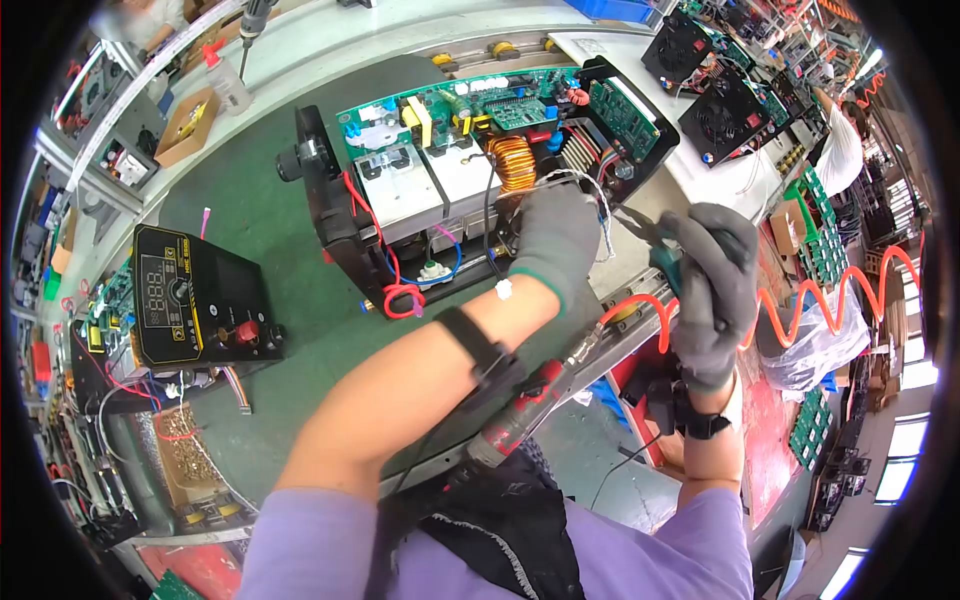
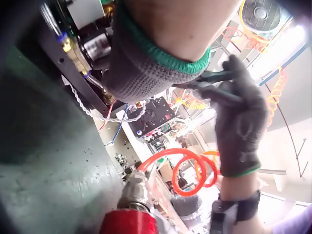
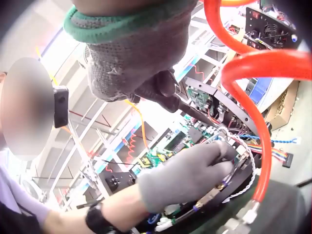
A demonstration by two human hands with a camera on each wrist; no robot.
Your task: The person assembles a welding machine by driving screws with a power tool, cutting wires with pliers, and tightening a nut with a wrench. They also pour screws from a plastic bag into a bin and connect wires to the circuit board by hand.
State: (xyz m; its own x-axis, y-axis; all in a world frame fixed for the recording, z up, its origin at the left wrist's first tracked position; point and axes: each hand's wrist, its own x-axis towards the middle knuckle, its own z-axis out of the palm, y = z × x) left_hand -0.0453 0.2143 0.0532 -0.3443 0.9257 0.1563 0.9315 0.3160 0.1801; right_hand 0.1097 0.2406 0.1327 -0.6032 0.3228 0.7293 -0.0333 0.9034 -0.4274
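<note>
In the head view, my gloved left hand (image 1: 560,235) is at the right end of an opened electronic unit (image 1: 400,190), beside a copper coil (image 1: 513,163). Seen from the right wrist, this left hand (image 3: 187,175) has its thumb and finger bent together at thin white wires (image 3: 253,168). My gloved right hand (image 1: 715,290) grips dark-handled pliers (image 1: 650,235), their jaws pointing toward the left hand. The pliers (image 3: 195,112) reach down to the unit's wiring in the right wrist view. The left wrist view shows the right hand (image 2: 241,122) behind the left cuff.
A second unit with a display panel (image 1: 170,300) stands on the green mat (image 1: 300,370) at left. A red power driver (image 1: 525,410) lies near the bench edge, with a coiled orange hose (image 1: 800,320) to its right. Black fan units (image 1: 725,115) stand at upper right.
</note>
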